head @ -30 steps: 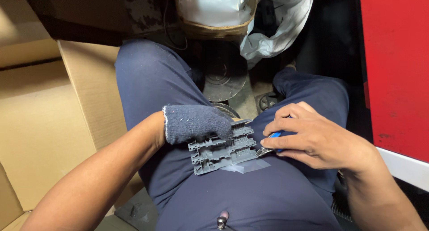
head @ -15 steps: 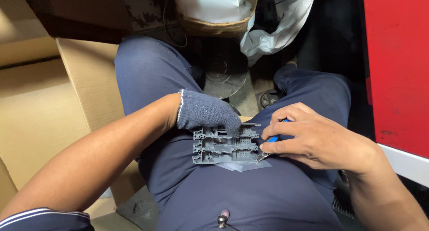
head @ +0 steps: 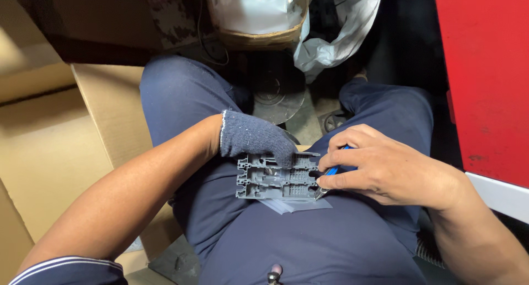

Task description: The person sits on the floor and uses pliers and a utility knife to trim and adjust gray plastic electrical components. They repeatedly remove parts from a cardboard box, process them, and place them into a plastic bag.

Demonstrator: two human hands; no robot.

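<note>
- Your left hand (head: 253, 139), in a dark blue knit glove, is curled down over the top edge of a grey plastic part (head: 275, 178), fingers closed against it so that it stays pinned on your lap.
- Your right hand (head: 380, 166) is bare and pinched tight round a blue-handled tool (head: 329, 174); thumb and forefinger close on the handle, and only a short piece of blue shows between them.
- Its metal tip sits at the lower right corner of the grey part, touching or just beside it; you cannot tell which from this view.
- That grey part lies flat across your thighs, between your two hands, on the dark blue trousers (head: 308, 241).
- It is a long rectangular moulding, lying crosswise, with ribs, slots and small round holes along its upper face, and notched edges at the left end.
- Under its lower right edge a thin pale sheet (head: 300, 205) lies on the trousers.
- Cardboard boxes (head: 66, 153) stand to your left, a red panel (head: 485, 76) to your right, and a crumpled white plastic bag (head: 336, 40) lies near your feet.
</note>
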